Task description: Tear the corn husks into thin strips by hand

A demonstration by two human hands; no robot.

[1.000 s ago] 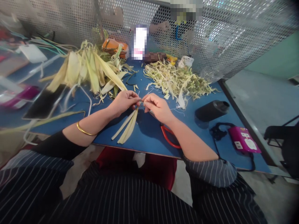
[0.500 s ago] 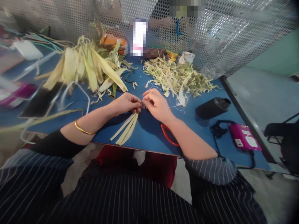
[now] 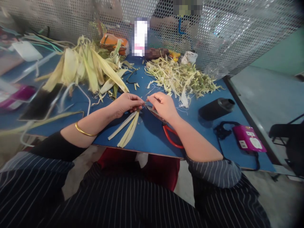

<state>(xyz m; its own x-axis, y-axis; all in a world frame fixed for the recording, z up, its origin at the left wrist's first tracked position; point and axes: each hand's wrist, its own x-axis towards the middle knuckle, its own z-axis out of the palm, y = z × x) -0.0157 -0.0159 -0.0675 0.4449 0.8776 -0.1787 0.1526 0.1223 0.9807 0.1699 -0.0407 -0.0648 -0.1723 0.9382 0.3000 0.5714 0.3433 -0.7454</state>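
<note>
My left hand (image 3: 130, 104) is closed in a pinch on the upper end of a small bundle of corn husk strips (image 3: 129, 129). The pale strips fan out below it toward the table's front edge. My right hand (image 3: 161, 105) is close by on the right, thumb and fingertips drawn together; what they hold, if anything, is too small to make out. Beneath this hand lie red-handled scissors (image 3: 171, 137), their blades pointing toward the bundle's tied-looking end and partly covered by the hand.
Whole corn husks (image 3: 83, 66) are heaped at the back left, shredded husk scraps (image 3: 180, 76) at the back right. A black cylinder (image 3: 216, 109) and a magenta power strip (image 3: 249, 138) sit on the right. A lit phone (image 3: 140, 36) leans against the perforated metal screen (image 3: 218, 31).
My right hand has moved slightly right, away from my left fingertips, and more of the scissor blades shows. The left husk strip has spread a little from the others.
</note>
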